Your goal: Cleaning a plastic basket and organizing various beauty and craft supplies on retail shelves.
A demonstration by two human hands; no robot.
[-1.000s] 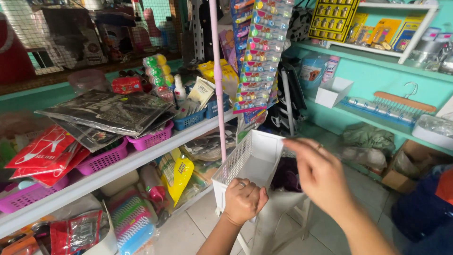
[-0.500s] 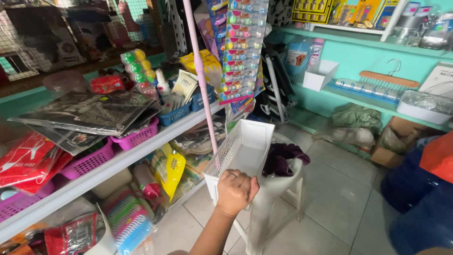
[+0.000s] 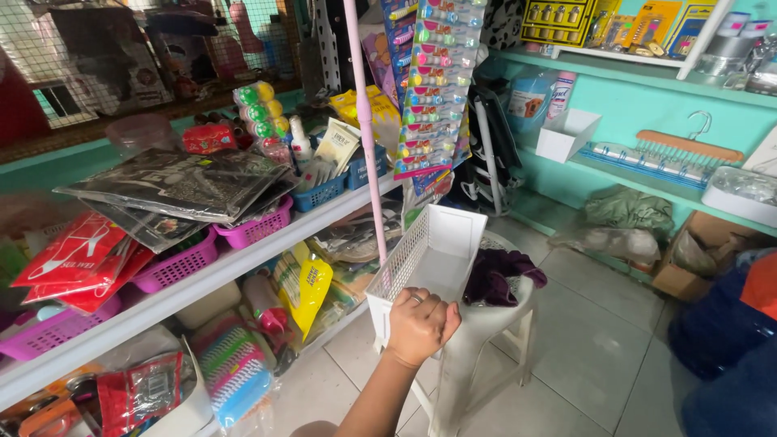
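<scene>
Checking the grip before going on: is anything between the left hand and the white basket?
Nothing visible: the left hand already grips the near rim of the white basket, which sits on a white stool beside a dark purple cloth.

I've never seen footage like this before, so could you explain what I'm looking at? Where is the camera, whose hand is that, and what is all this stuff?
The camera sits on a person's head and looks down, so you see what that person sees. There is no machine here, only bare hands. The left hand grips the near rim of an empty white plastic basket, which rests on a white plastic stool. A dark purple cloth lies on the stool beside the basket. The right hand is out of the picture. To the left runs a white shop shelf carrying pink baskets and blue baskets full of packaged goods. A pink pole stands in front of it, next to a hanging card of small colourful items.
</scene>
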